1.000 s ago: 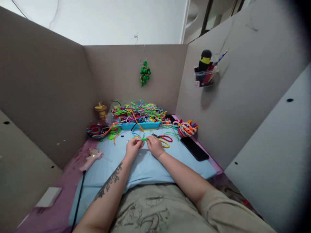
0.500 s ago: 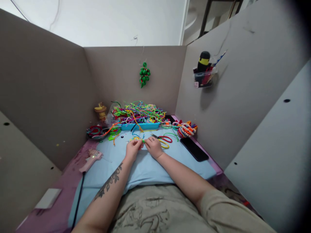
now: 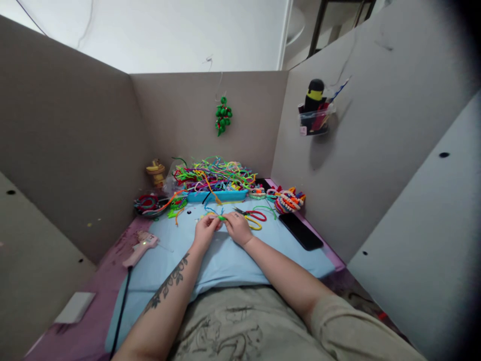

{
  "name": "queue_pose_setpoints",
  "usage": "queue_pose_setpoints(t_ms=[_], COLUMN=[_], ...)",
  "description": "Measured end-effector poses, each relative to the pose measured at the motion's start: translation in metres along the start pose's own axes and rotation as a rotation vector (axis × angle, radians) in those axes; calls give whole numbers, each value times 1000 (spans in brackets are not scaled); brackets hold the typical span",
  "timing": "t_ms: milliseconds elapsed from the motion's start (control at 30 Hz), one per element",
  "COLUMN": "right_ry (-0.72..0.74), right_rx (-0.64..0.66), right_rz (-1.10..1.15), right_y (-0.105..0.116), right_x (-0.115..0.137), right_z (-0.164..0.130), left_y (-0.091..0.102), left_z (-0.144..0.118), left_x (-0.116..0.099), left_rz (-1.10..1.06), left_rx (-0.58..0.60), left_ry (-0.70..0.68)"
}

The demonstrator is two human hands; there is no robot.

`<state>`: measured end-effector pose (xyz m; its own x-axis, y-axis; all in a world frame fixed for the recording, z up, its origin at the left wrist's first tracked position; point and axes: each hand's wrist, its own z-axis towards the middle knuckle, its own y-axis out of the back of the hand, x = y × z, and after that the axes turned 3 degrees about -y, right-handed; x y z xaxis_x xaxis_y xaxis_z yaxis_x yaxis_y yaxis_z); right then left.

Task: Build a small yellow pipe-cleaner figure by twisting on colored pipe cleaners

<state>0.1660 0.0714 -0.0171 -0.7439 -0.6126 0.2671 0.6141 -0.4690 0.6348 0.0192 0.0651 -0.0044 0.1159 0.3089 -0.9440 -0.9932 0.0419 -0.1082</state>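
Both hands, left hand point(image 3: 205, 231) and right hand point(image 3: 236, 228), have drawn closer together and now pinch the green pipe cleaner point(image 3: 221, 218) between closed fingers above the blue mat point(image 3: 225, 260), so the twisting goes on.

Pale blue mat point(image 3: 233, 260), pink glue gun point(image 3: 141, 246), red-handled scissors point(image 3: 252, 214).

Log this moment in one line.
left hand: pinching green pipe cleaner | right hand: pinching same | scissors: beside right hand
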Motion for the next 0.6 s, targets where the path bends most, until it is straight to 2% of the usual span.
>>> queue_pose_setpoints(t_ms=[200, 600], right_ry=[-22, -36], right_rx=[-33, -27], right_rz=[11, 5], right_y=[0, 0], right_x=[-1, -1], right_z=[1, 1], left_y=[1, 5], left_z=[0, 3], left_x=[-2, 8], left_rz=[-19, 27], left_rx=[-12, 8], left_ry=[72, 110])
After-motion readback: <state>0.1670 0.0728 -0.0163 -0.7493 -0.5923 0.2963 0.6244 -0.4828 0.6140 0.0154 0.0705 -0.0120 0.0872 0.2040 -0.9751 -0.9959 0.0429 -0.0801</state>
